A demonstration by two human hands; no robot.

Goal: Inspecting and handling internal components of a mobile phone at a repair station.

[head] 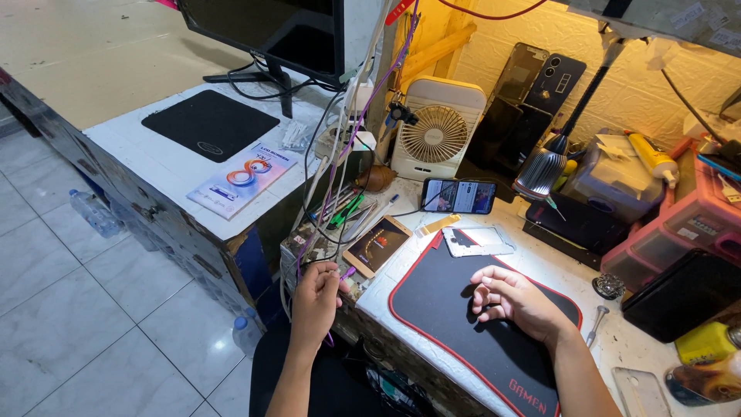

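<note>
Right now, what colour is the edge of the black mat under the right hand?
Red, seen in the head view: the mat has a thin red edge.

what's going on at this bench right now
A person sits at a cluttered phone repair bench. Their left hand pinches a purple cable in the bundle of wires hanging at the bench's left edge. Their right hand rests, loosely curled and empty, on a black mat with red trim. Just beyond the mat lie a white phone frame and a lit phone on its side, with a small white fan behind them.
</note>
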